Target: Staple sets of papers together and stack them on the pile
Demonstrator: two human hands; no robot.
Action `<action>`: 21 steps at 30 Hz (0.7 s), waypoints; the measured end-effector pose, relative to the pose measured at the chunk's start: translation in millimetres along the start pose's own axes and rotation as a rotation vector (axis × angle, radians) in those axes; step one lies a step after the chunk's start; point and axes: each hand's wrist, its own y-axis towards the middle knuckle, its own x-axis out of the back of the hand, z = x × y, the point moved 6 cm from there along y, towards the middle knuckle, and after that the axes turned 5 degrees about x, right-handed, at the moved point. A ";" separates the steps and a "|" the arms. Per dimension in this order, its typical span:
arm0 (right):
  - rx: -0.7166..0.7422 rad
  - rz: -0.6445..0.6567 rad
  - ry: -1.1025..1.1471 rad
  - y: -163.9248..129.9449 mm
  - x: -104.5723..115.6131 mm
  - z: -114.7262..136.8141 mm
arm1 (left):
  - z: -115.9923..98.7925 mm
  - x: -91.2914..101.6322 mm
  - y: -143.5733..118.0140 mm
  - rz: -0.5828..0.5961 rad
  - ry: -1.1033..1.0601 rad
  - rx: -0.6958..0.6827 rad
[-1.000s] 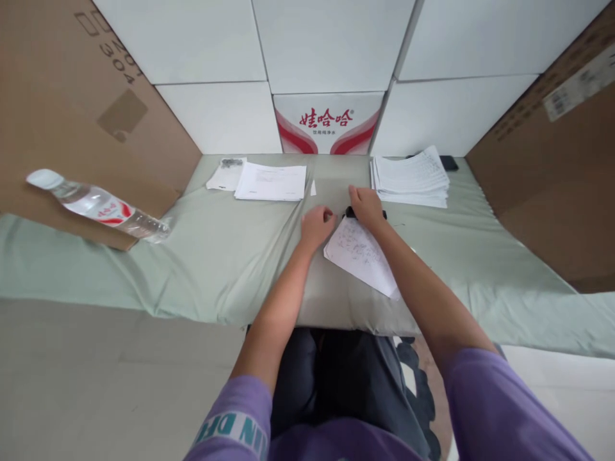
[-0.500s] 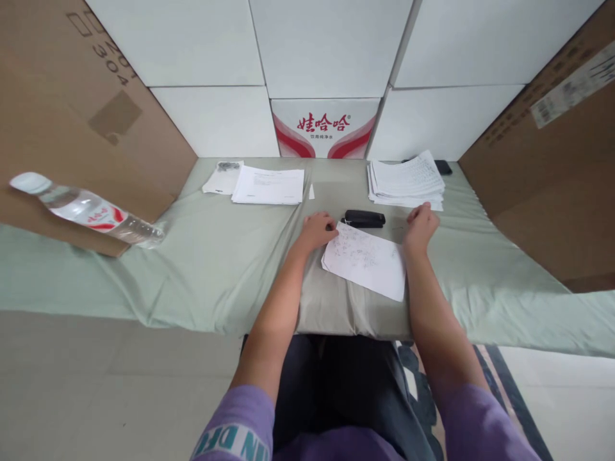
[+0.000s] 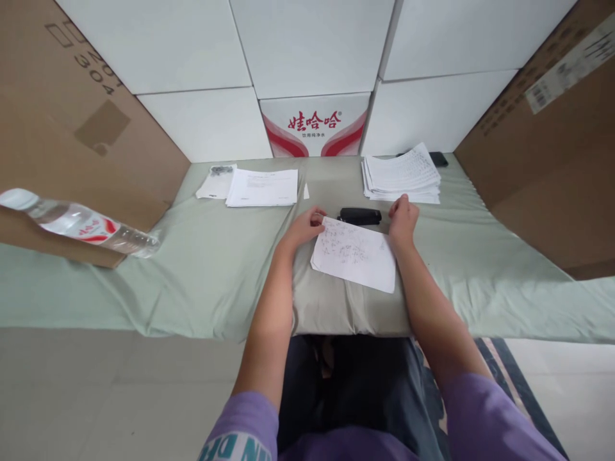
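Handwritten sheets of white paper [image 3: 358, 255] lie slightly askew before me, with a second edge showing at the lower left. My left hand [image 3: 306, 226] pinches their upper left corner between thumb and fingers. Beside their upper right corner is my right hand [image 3: 402, 219], its fingers curled together; what they hold, if anything, is too small to make out. Its wrist is against the right edge of the paper. Just beyond the sheets, between both hands, a black stapler [image 3: 360, 216] lies on its side or flat; I cannot tell which.
Printed sheets [image 3: 262, 187] and a small clear packet [image 3: 217, 182] lie at the back left. A paper stack [image 3: 401, 176] partly covers a black phone-like object [image 3: 439, 159] at the back right. A water bottle [image 3: 89, 224] leans left. Cardboard [image 3: 542, 186] and white boxes [image 3: 314, 125] border the cloth-covered table [image 3: 211, 269].
My right hand has moved left, closer to the stapler. My left hand stays at the paper's corner, and the sheets have shifted slightly left with it. The whole view has tilted a little.
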 end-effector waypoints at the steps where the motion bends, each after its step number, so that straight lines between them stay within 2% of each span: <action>1: -0.007 0.000 0.000 -0.2 0.2 -0.5 | -0.1 0.3 0.0 -0.005 -0.003 0.002; 7: -0.020 -0.011 -0.015 -0.3 2.7 1.8 | -3.5 1.7 0.3 -0.005 -0.005 -0.056; 12: -0.013 0.001 0.022 -1.6 3.4 3.1 | -2.3 8.7 0.2 -0.037 -0.111 -0.018; 16: 0.038 0.055 0.029 -3.2 3.5 10.7 | -2.1 19.9 -1.4 -0.117 -0.220 -0.021; 19: 0.097 0.156 0.049 -6.4 0.9 23.6 | -1.0 29.8 -2.4 -0.200 -0.289 -0.025; 21: 0.075 0.234 0.096 -9.7 -2.2 29.0 | -0.8 38.1 -3.3 -0.281 -0.338 -0.054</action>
